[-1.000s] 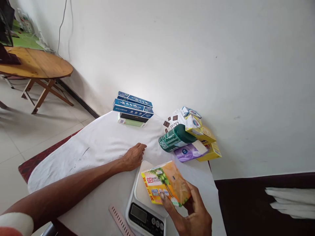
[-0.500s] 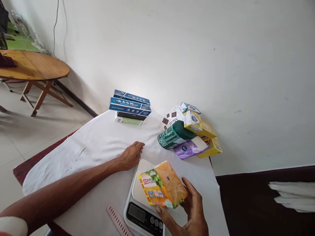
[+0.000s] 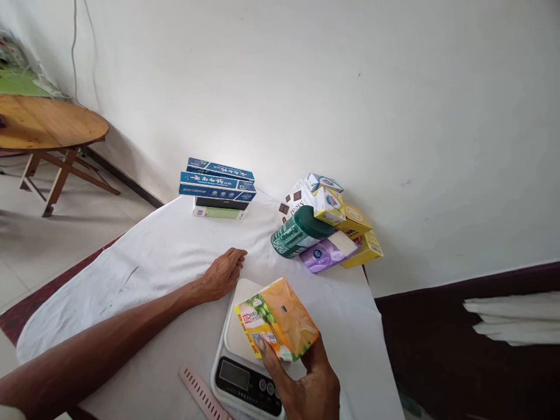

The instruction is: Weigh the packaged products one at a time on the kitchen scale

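Observation:
My right hand [image 3: 306,388] grips an orange and yellow packet [image 3: 275,319] from below, holding it tilted just above the white platform of a small kitchen scale [image 3: 238,356]. My left hand [image 3: 221,274] lies palm down on the white cloth [image 3: 153,268] beside the scale's far left corner, fingers loosely bent, holding nothing. Further back lies a heap of goods: a green jar [image 3: 300,236] on its side, a purple tissue pack [image 3: 326,255], yellow boxes [image 3: 361,248] and a white carton [image 3: 295,204].
A stack of blue boxes [image 3: 216,185] stands at the cloth's far edge by the wall. A pink strap [image 3: 201,394] lies left of the scale. A round wooden table [image 3: 48,122] stands at the left. Folded white cloths [image 3: 511,315] lie at the right.
My right hand has shifted its grip under the packet and brought it slightly lower over the scale. The left hand has stayed on the cloth; the view has drifted rightwards.

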A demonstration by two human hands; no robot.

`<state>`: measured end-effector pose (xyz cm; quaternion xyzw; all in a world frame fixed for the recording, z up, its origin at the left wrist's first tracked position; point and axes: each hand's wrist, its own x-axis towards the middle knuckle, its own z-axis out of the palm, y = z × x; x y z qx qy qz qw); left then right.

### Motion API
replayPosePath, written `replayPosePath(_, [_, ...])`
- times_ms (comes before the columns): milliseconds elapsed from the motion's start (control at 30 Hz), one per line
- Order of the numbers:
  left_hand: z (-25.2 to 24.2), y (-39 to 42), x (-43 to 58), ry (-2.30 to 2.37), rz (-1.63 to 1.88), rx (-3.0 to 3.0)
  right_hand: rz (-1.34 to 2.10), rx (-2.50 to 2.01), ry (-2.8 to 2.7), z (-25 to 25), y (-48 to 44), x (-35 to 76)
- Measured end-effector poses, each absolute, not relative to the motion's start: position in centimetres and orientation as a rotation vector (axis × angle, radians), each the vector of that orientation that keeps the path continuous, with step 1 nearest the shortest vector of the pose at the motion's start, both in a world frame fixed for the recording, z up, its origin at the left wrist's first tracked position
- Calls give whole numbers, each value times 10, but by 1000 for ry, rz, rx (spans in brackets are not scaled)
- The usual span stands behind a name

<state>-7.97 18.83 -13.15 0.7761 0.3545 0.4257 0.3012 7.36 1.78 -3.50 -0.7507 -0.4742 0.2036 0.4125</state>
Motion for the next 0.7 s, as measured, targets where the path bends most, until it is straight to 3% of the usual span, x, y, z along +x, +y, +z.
replayPosePath(200, [-129,190,-80,877,1166,2072,563,-1726,-965,-32,9,85])
replayPosePath(367, [-127,190,-81,883,1165,2084,360,-1851,-746,-30,8,148])
replayPosePath(700, [-125,189,-80,908,1168,2087,-22,-2168,-614,-60,119,278])
